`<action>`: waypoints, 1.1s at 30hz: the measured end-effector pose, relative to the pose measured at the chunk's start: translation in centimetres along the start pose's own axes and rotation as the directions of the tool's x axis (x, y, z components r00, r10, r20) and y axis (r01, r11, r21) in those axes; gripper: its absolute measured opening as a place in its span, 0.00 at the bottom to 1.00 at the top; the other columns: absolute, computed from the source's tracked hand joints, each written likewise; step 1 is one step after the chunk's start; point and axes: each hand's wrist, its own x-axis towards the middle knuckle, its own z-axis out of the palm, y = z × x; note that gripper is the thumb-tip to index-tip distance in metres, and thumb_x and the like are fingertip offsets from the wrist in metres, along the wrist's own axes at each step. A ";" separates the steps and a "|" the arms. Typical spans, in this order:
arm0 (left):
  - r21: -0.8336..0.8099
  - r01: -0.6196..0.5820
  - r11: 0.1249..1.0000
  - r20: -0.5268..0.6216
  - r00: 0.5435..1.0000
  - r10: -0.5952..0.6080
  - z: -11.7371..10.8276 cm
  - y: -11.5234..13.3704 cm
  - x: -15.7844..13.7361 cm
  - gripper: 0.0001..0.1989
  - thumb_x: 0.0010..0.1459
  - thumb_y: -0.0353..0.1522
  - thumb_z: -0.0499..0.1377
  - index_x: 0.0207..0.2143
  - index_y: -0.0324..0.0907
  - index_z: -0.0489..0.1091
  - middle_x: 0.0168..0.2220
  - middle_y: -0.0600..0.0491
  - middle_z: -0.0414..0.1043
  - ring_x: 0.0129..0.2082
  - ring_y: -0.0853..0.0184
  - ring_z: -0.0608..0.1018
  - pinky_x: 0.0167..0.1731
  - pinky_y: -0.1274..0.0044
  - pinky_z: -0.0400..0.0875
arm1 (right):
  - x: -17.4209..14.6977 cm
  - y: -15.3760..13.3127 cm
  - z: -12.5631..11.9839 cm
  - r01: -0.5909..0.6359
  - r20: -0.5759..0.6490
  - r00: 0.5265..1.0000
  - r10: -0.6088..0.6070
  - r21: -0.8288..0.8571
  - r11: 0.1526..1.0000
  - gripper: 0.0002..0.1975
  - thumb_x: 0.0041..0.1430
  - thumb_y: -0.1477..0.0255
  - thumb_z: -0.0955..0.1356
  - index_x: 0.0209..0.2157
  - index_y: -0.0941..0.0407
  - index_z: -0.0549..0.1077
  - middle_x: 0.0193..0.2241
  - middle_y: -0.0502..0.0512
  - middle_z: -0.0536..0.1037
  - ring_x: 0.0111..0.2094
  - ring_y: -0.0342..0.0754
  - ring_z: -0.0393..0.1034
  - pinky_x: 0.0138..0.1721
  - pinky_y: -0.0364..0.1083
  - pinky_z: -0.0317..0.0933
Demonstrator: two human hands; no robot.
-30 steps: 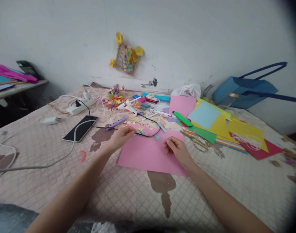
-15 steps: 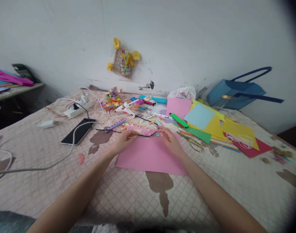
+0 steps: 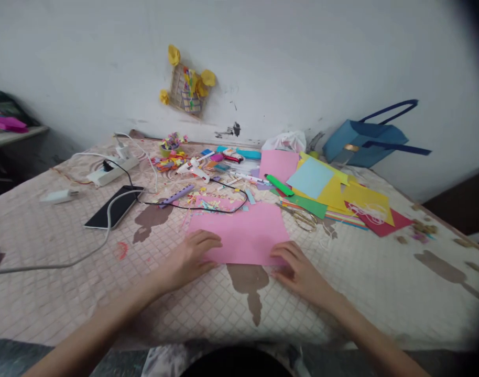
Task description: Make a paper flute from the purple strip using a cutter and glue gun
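Note:
A pink sheet of paper (image 3: 243, 235) lies flat on the table in front of me. At its left front corner is my left hand (image 3: 194, 259), open, fingers resting over the paper and thumb apart near the front edge. My right hand (image 3: 302, 267) is at the right front corner, also open, its curved fingers on the sheet and its thumb just below the edge. A black cord (image 3: 192, 209) crosses the far part of the sheet among small paper scraps (image 3: 211, 204). It leads to a white glue gun (image 3: 194, 168) farther back.
Scissors (image 3: 302, 217), a green marker (image 3: 279, 185) and coloured sheets (image 3: 312, 177) lie to the right, before a blue bag (image 3: 363, 141). On the left are a phone (image 3: 112, 208), a power strip (image 3: 113, 170) and a white cable (image 3: 106, 235). A purple stick (image 3: 176, 195) lies behind the paper.
Both hands have let go of the black cord and moved back toward me to the sheet's front corners. The cord now lies across the sheet's far part.

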 end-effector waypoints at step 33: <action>0.243 0.168 0.956 0.125 0.971 -0.202 2.3 1.1 2.3 0.05 0.58 0.29 0.53 0.31 0.40 0.68 0.34 0.50 0.70 0.35 0.64 0.72 0.34 0.74 0.65 | 2.1 -0.3 0.3 0.120 0.159 0.984 -0.081 -0.258 0.959 0.04 0.62 0.74 0.62 0.35 0.56 0.67 0.37 0.58 0.70 0.40 0.52 0.63 0.41 0.53 0.62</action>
